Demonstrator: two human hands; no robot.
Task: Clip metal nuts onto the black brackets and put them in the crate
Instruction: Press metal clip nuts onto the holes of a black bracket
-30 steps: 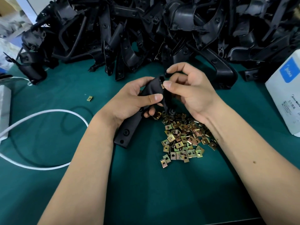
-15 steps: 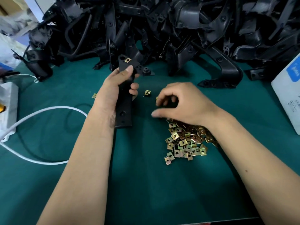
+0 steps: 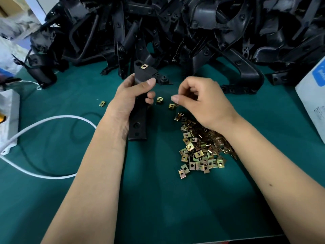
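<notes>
My left hand [image 3: 131,99] grips a long black bracket [image 3: 139,125] and holds it upright over the green mat. One brass metal nut [image 3: 144,66] is clipped on the bracket's top end. My right hand [image 3: 202,103] is to the right of it, fingers curled, with thumb and fingertips closing on a loose nut [image 3: 172,106] that lies on the mat. A pile of several brass nuts [image 3: 200,150] sits under my right wrist. Another loose nut [image 3: 159,100] lies between my hands. No crate is in view.
A big heap of black brackets [image 3: 193,32] fills the back of the table. A white box [image 3: 313,106] stands at the right edge. A white cable [image 3: 52,118] and a power strip [image 3: 8,117] lie at the left, with a stray nut [image 3: 102,103] nearby.
My hands parted after clipping the nut. The left hand turned the bracket upright and moved it left. The right hand dropped toward the nuts and its thumb rose to a loose one.
</notes>
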